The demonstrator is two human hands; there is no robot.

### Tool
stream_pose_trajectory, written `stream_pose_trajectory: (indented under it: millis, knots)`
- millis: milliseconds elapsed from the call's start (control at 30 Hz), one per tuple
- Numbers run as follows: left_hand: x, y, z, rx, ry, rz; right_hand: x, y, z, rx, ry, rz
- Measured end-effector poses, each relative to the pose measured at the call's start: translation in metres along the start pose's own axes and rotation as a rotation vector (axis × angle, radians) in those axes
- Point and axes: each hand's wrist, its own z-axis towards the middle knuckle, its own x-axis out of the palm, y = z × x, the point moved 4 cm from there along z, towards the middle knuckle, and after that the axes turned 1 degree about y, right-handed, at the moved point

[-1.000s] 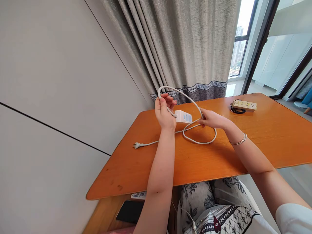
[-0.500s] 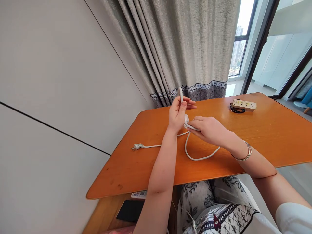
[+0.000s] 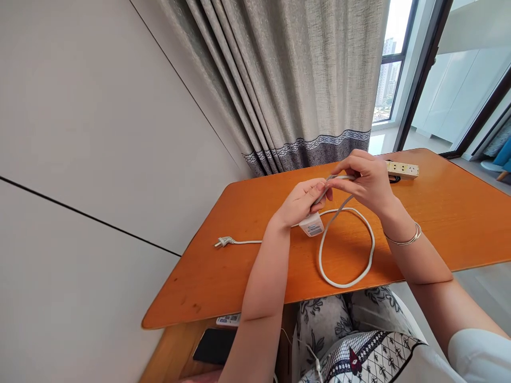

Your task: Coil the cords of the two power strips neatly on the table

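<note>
Over the middle of the orange table, my left hand is closed on a thick white cable. My right hand pinches the same cable just to the right, its thumb and fingertips close to the left fingertips. From the hands the cable hangs in a round loop down to the table's front. A white block with a printed label shows just below my left hand, its upper part hidden by the fingers. A white plug lies on the table at the left, its cord passing behind my left forearm.
A cream power strip with a black cord sits at the table's back right, partly behind my right hand. A grey curtain hangs behind the table. A dark phone lies on a lower wooden surface by my left arm.
My right hand has moved up and to the right, and my left hand has tilted down toward it. The white block now shows below the left hand, and the cable loop is larger.
</note>
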Motion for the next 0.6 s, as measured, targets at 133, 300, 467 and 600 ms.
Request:
stream_pose_trajectory:
  millis: [133,300,467,600]
  knots:
    - [0.002,0.003,-0.005,-0.034,0.097,-0.186,0.002,0.002,0.003,-0.033,0.058,0.083]
    - [-0.007,0.005,-0.012,-0.018,-0.003,-0.456,0.017,-0.008,0.000,0.090,0.190,0.385]
    - [-0.019,-0.005,-0.012,0.075,-0.293,-0.620,0.045,-0.021,-0.008,0.313,0.357,0.730]
    - [-0.022,-0.018,-0.010,0.160,-0.450,-0.707,0.062,-0.019,-0.017,0.432,0.531,0.836]
